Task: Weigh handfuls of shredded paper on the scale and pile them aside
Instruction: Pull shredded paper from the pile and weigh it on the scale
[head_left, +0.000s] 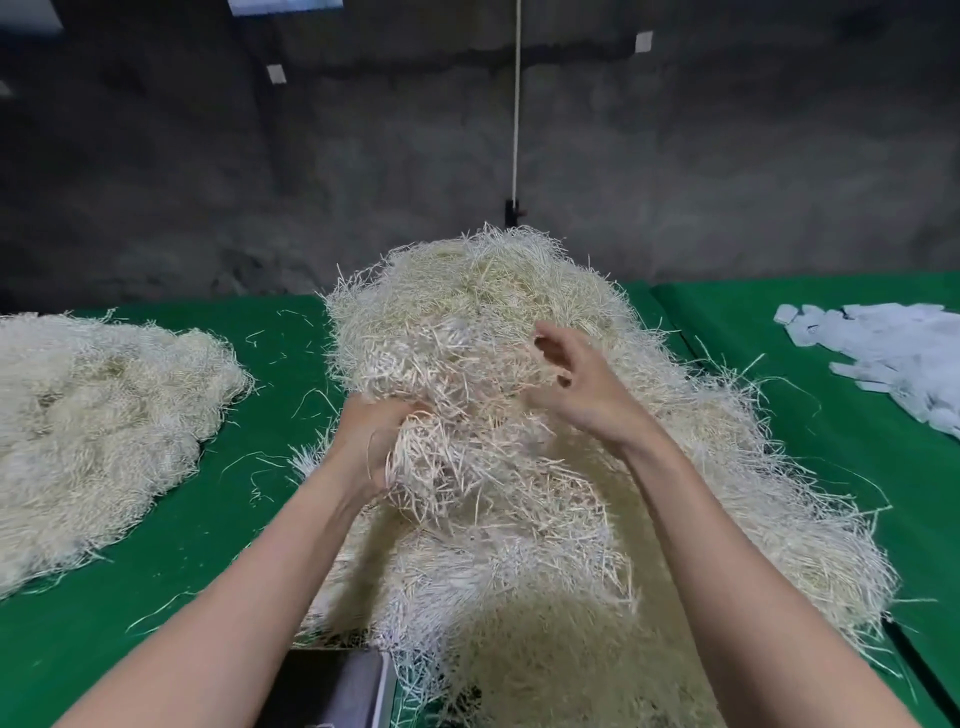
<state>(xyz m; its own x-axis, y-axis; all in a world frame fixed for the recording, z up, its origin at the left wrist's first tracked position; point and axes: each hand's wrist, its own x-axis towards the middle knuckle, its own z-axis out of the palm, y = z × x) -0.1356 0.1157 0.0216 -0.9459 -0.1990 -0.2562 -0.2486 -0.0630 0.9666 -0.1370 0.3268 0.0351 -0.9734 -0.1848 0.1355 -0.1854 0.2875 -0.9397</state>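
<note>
Surface first: what lies under it all?
– A green cloth over the table, from the near edge to the far one, with a seam on the right where a second sheet joins. Loose strands are scattered over it. Behind stands a dark, rough wall. A white cord hangs straight down it to a small black fitting just beyond the heap.

And the task's material?
– Shredded paper in one big heap fills the middle, from near edge to far side, high enough to hide the table behind it. A second, flatter pile lies on the left, with bare cloth between the two.

The hands?
– The left hand is at the heap's left flank, fingers clenched round a clump of shreds. The right hand is higher, against the heap's middle, its fingers loosely bent and spread, closed on nothing I can see; they are a little blurred.

Anything else about?
– White paper slips lie in a loose pile far right, well apart from the heap. At the near edge a dark and grey object shows between the forearms, its right side buried under shreds; I cannot tell what it is.
</note>
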